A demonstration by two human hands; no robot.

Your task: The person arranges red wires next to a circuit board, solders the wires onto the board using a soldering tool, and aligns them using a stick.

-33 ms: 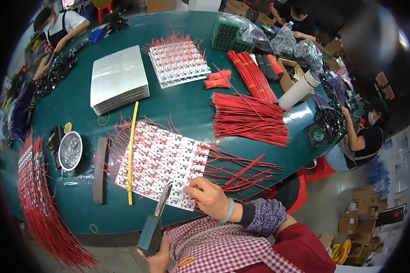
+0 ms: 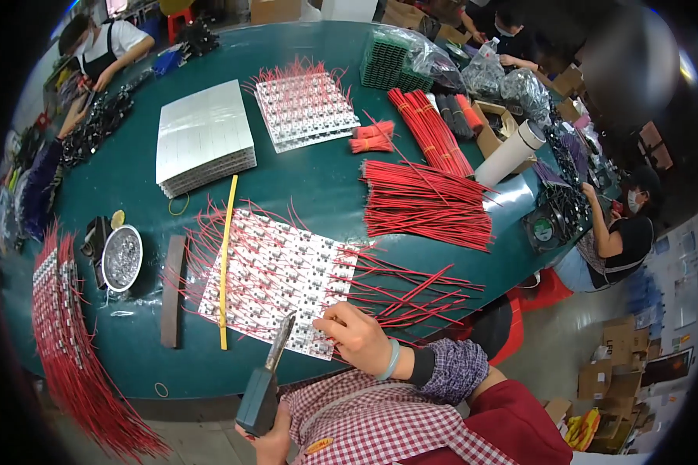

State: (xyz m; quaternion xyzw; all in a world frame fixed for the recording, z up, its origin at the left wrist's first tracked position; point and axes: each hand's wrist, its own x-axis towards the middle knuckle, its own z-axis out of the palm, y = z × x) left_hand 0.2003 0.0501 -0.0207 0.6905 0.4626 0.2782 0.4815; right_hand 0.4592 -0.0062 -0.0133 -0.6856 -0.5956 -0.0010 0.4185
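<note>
Left hand, at the desk's near edge, closed around a soldering iron, tip resting on the white circuit panel. Right hand, fingers pinched on 1 red wire at the panel's lower right corner. Loose wires lie just right.

Left hand cut off by lower edge; soldering iron tip contact with panel untellable.

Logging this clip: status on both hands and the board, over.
Left hand shut on soldering iron, tip at white circuit panel. Right hand pinching red wire onto panel. Yellow strip lies across panel.
</note>
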